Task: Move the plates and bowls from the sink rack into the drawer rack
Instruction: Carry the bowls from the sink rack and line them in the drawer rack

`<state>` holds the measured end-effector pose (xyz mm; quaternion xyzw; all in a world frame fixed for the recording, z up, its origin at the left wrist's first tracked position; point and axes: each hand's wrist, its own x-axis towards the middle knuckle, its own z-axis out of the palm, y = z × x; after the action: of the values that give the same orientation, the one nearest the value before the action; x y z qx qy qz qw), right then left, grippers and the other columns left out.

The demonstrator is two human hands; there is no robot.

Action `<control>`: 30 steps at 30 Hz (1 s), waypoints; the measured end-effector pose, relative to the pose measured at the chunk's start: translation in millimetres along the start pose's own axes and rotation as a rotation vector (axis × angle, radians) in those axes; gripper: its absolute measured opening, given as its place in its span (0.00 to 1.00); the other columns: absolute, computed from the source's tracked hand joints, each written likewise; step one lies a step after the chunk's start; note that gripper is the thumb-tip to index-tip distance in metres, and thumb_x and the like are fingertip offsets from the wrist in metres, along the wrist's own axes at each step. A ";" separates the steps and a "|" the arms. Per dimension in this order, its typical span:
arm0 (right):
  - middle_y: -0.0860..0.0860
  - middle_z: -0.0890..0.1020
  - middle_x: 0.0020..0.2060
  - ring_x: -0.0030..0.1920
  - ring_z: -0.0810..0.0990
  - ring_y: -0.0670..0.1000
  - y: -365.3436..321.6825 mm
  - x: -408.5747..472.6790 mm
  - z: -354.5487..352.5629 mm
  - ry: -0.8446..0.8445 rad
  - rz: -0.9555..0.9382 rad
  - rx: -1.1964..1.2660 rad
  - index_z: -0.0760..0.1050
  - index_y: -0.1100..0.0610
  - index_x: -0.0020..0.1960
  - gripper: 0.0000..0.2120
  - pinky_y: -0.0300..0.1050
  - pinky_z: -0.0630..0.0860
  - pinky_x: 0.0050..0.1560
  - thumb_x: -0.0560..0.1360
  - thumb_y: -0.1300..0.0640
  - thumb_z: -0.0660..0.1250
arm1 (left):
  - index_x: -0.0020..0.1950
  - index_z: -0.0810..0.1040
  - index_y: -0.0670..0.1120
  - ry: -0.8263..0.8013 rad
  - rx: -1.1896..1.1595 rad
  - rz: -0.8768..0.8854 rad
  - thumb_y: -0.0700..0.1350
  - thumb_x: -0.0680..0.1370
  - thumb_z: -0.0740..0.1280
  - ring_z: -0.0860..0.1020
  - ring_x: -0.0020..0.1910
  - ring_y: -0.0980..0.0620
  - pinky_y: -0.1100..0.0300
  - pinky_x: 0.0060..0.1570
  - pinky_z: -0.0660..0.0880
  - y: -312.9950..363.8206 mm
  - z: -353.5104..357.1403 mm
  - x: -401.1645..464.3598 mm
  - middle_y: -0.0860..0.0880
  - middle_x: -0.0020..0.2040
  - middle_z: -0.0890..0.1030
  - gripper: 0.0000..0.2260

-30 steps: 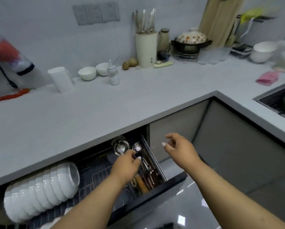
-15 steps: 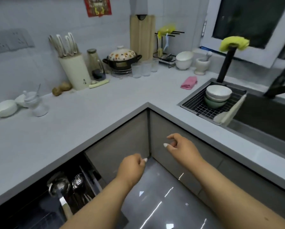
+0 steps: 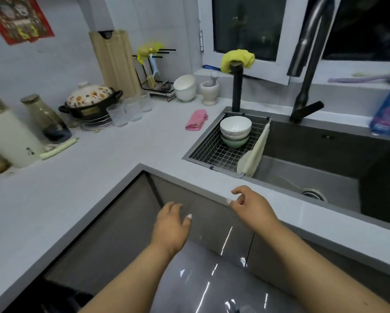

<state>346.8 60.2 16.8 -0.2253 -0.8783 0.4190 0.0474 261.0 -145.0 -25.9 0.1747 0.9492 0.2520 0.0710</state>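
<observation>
Fingers of both hands were loosely curled and held nothing: the left hand (image 3: 171, 229) hung in front of the cabinet corner with its thumb apart from the other fingers, and the right hand (image 3: 250, 205) sat at the counter's front edge (image 3: 279, 213), its thumb and forefinger close together but pinching only air. Both looked free and raised toward the sink, probably so they could take hold of the next load. That load was the stack of bowls (image 3: 235, 131), white ones nested on top of a pale green one, standing in the wire sink rack (image 3: 214, 152) that rested over the left end of the sink (image 3: 325, 159). No plates showed in the rack. A pale cloth (image 3: 255, 154) hung over the rack's right edge, likely left there to dry, and might brush a wrist reaching in. Only a dark corner at the bottom left hinted at the drawer; its rack could not be seen.
</observation>
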 end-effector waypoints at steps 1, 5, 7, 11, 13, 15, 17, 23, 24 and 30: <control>0.46 0.79 0.39 0.41 0.77 0.45 4.3 5.6 -5.7 0.019 0.020 0.002 0.73 0.50 0.59 0.14 0.34 0.68 0.37 0.76 0.48 0.65 | 0.73 0.65 0.46 -0.006 0.025 0.003 0.54 0.80 0.59 0.58 0.74 0.47 0.57 0.71 0.56 5.2 0.8 10.2 0.45 0.75 0.61 0.23; 0.46 0.79 0.39 0.42 0.77 0.46 20.7 31.8 -28.0 0.088 0.107 -0.007 0.72 0.50 0.60 0.15 0.40 0.69 0.38 0.76 0.47 0.65 | 0.77 0.53 0.50 -0.061 0.180 0.060 0.58 0.80 0.54 0.44 0.77 0.46 0.48 0.75 0.43 24.5 11.8 58.4 0.44 0.79 0.48 0.28; 0.46 0.78 0.41 0.44 0.77 0.48 28.0 46.8 -35.7 0.112 0.152 -0.006 0.72 0.50 0.61 0.15 0.41 0.69 0.42 0.76 0.48 0.64 | 0.78 0.48 0.52 -0.097 0.253 0.085 0.61 0.80 0.51 0.41 0.77 0.46 0.46 0.74 0.40 32.3 18.8 85.0 0.44 0.79 0.44 0.29; 0.47 0.79 0.44 0.44 0.78 0.49 34.6 88.8 -41.1 0.147 0.211 0.018 0.72 0.50 0.60 0.14 0.44 0.74 0.44 0.76 0.48 0.64 | 0.78 0.43 0.52 -0.150 0.324 0.145 0.63 0.79 0.47 0.37 0.76 0.45 0.45 0.74 0.38 40.3 29.9 143.0 0.43 0.78 0.38 0.31; 0.48 0.80 0.43 0.42 0.79 0.49 33.1 115.9 -40.4 0.163 0.227 0.023 0.71 0.49 0.61 0.15 0.45 0.75 0.44 0.76 0.48 0.64 | 0.78 0.41 0.51 -0.176 0.340 0.156 0.63 0.79 0.47 0.36 0.76 0.45 0.45 0.74 0.38 38.6 33.5 173.9 0.43 0.78 0.38 0.32; 0.49 0.80 0.41 0.40 0.79 0.48 28.7 145.1 -38.5 0.184 0.240 0.058 0.71 0.50 0.61 0.14 0.44 0.75 0.42 0.76 0.50 0.65 | 0.78 0.39 0.49 -0.218 0.358 0.150 0.63 0.79 0.47 0.36 0.76 0.46 0.45 0.74 0.38 34.3 35.5 203.8 0.43 0.78 0.38 0.33; 0.49 0.79 0.38 0.38 0.78 0.47 23.2 174.5 -34.0 0.206 0.243 0.091 0.72 0.51 0.60 0.14 0.42 0.73 0.40 0.76 0.52 0.65 | 0.78 0.38 0.47 -0.245 0.378 0.169 0.64 0.79 0.45 0.36 0.76 0.47 0.45 0.74 0.38 28.5 36.9 231.5 0.44 0.78 0.38 0.34; 0.48 0.77 0.33 0.35 0.77 0.47 13.8 254.2 -16.4 0.179 0.229 0.077 0.68 0.51 0.65 0.19 0.44 0.73 0.38 0.76 0.50 0.65 | 0.77 0.35 0.48 -0.201 0.448 0.330 0.66 0.77 0.38 0.36 0.76 0.52 0.48 0.74 0.36 17.4 40.0 300.6 0.48 0.78 0.38 0.34; 0.49 0.78 0.33 0.36 0.78 0.48 12.8 266.3 -14.4 0.175 0.237 0.063 0.67 0.51 0.66 0.20 0.43 0.73 0.39 0.77 0.50 0.65 | 0.77 0.36 0.49 -0.185 0.452 0.354 0.66 0.75 0.36 0.35 0.75 0.53 0.48 0.74 0.36 16.8 40.6 308.7 0.49 0.78 0.38 0.35; 0.54 0.81 0.41 0.41 0.80 0.52 20.3 328.8 -5.9 0.173 0.320 0.033 0.61 0.49 0.71 0.26 0.46 0.76 0.42 0.76 0.51 0.65 | 0.77 0.37 0.50 -0.159 0.466 0.431 0.65 0.75 0.36 0.34 0.74 0.55 0.48 0.73 0.35 17.1 42.6 342.1 0.50 0.78 0.39 0.35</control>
<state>61.7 218.8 -29.4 -0.3965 -0.8170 0.4146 0.0592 -42.2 14.0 -70.0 0.4024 0.9139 0.0227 0.0478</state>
